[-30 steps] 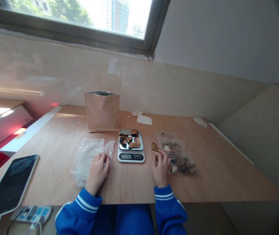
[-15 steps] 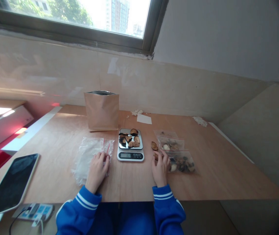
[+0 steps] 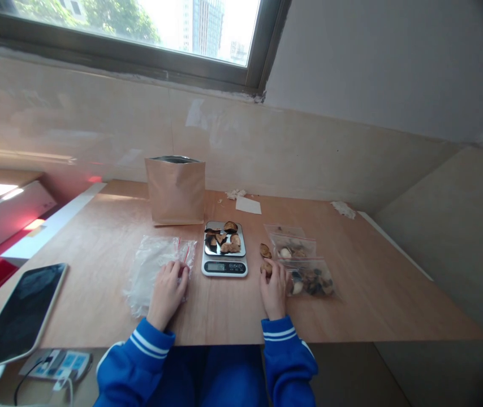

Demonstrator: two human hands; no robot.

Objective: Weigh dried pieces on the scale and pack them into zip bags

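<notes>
My left hand (image 3: 167, 291) lies on a stack of clear zip bags (image 3: 142, 277), its fingers loosely bent and the thumb a little apart from them. To the right, my right hand (image 3: 274, 291) has its fingers closed around a brown dried mushroom slice (image 3: 266, 268) at the tabletop. Just beyond that slice sits another mushroom slice (image 3: 265, 250). Between my hands stands a white kitchen scale (image 3: 224, 268) with several dried mushroom pieces (image 3: 229, 247) on its metal plate. Its display is lit, but I cannot read the digits.
Behind the left bags stands an open brown paper pouch (image 3: 176, 192). Filled zip bags (image 3: 313, 280) overlap right of my right hand. A white card (image 3: 248, 205) and crumpled scraps (image 3: 343, 210) lie farther back. A tablet (image 3: 21, 314) and power strip (image 3: 57, 364) are at left.
My right fingers have drawn together around the mushroom slice, which now shows more plainly. My left hand stays on the bags. The whole view has shifted slightly.
</notes>
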